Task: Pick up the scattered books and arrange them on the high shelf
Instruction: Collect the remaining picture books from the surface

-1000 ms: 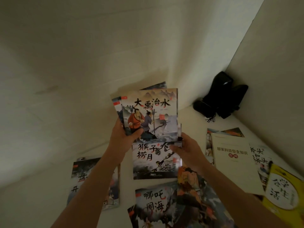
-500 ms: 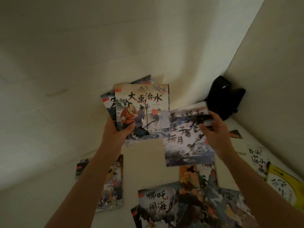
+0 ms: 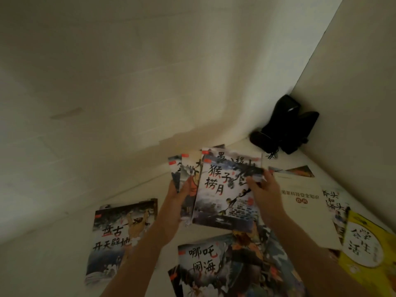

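Observation:
My left hand grips a fanned stack of thin picture books from below. On top of that stack lies a dark monkey-and-moon book, and my right hand pinches its right edge. More books lie scattered on the white shelf surface: one with a giant figure at the left, a dark one below my hands, a plain cream booklet, a white-covered one and a yellow one at the right.
A black object with cords sits in the far right corner where the back wall meets the side wall. Books overlap each other under my right forearm.
My right hand lifted the monkey-and-moon book off the surface, swung it out to the right, then brought it onto the stack in my left hand. The stack has come lower.

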The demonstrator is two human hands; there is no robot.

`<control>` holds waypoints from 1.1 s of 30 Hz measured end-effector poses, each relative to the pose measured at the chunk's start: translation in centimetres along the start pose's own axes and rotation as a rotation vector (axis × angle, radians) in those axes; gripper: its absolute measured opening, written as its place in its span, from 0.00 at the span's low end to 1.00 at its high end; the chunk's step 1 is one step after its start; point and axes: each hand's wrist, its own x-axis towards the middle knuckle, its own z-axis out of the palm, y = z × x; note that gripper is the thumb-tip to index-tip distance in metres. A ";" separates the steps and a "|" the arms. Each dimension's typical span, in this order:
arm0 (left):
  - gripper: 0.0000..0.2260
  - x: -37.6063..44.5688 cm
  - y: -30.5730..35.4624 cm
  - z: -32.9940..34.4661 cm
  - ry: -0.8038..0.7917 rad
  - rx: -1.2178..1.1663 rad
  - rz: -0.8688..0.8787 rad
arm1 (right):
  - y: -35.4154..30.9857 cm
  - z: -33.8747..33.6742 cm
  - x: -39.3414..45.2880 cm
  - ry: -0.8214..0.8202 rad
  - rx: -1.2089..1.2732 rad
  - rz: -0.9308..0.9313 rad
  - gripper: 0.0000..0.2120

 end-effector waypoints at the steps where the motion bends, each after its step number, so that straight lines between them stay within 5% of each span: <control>1: 0.20 -0.3 -0.2 0.5 -0.033 0.060 0.037 | 0.7 0.8 -0.4 -0.016 0.018 -0.012 0.12; 5: 0.29 -0.6 -1.2 0.7 -0.069 0.186 0.106 | 1.6 2.5 -1.5 -0.141 0.116 0.047 0.16; 8: 0.23 0.0 -0.9 -1.3 -0.056 0.348 0.146 | 1.2 2.5 -1.7 -0.184 0.197 -0.045 0.26; 13: 0.20 -0.1 -1.5 -1.7 0.122 0.456 0.190 | 1.9 3.4 -4.0 -0.180 -0.044 -0.280 0.12; 17: 0.17 -1.1 -2.8 -1.2 0.213 0.380 0.206 | 4.0 3.9 -5.3 -0.181 -0.145 -0.245 0.14; 21: 0.29 -1.7 -3.7 -0.7 0.217 0.396 0.290 | 6.7 4.4 -6.3 -0.117 -0.392 -0.089 0.17; 27: 0.21 -1.8 -1.8 -2.5 0.314 0.261 0.120 | 3.1 6.6 -7.5 -0.200 -0.310 -0.073 0.27; 33: 0.21 -7.0 -0.8 -11.5 0.655 0.507 -0.097 | 1.5 14.5 -14.0 -0.432 -0.524 -0.028 0.31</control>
